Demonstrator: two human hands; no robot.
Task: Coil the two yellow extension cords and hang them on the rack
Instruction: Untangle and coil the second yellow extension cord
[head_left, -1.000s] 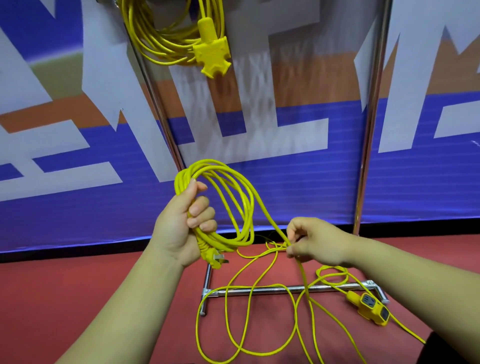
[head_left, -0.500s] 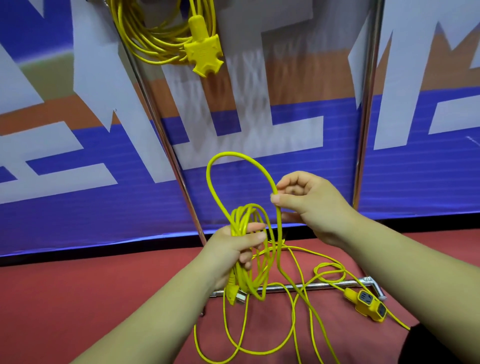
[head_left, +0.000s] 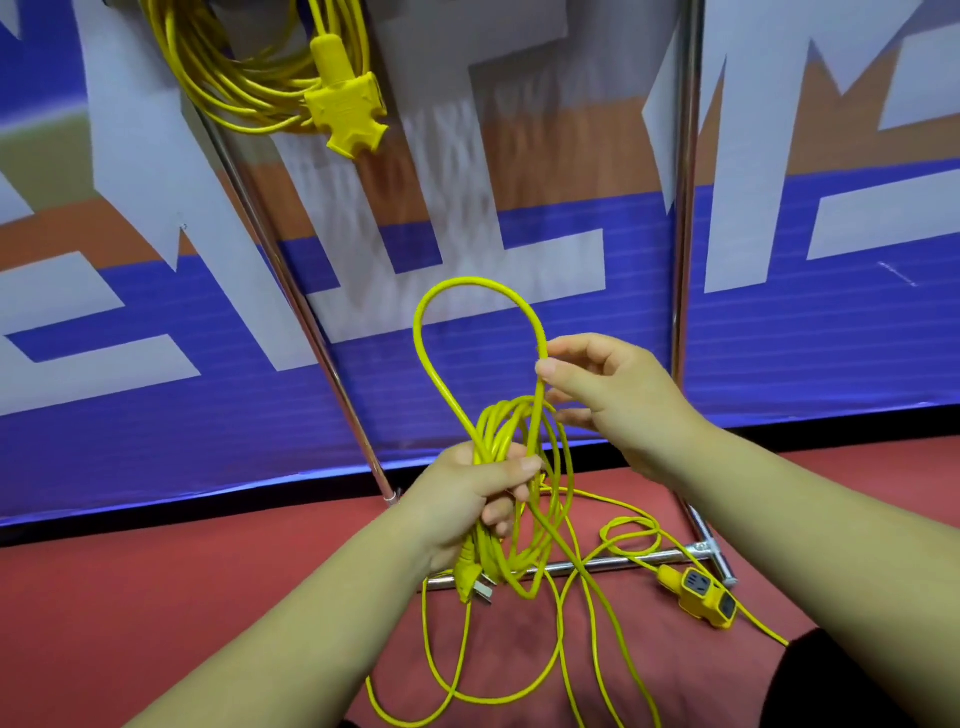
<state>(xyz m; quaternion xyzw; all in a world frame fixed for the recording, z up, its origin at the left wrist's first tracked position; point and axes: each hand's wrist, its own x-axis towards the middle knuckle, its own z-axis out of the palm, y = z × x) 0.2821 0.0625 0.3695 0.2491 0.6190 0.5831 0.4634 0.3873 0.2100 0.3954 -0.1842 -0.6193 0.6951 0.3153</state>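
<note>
Yellow extension cord (head_left: 491, 436) half coiled, bunched loops gripped in left hand (head_left: 467, 499), fingers curled round them, plug (head_left: 475, 584) dangling just below the fist. Right hand (head_left: 613, 400) pinching one strand between thumb and fingers, a tall open loop (head_left: 470, 281) arching up from that pinch and back down to the bundle. Hands close together, right one higher, both above the floor. Rest of same cord loose on red floor (head_left: 156, 597), strands crossing over the rack's base bar (head_left: 613, 564), trailing to socket block (head_left: 704, 600) lying just beside that bar. Other yellow cord (head_left: 234, 78) already coiled, hanging at top left of rack, its socket head (head_left: 345, 114) lowest. Slanted left pole (head_left: 322, 332) and right pole (head_left: 680, 260) in front of blue, white and orange banner (head_left: 779, 338).
</note>
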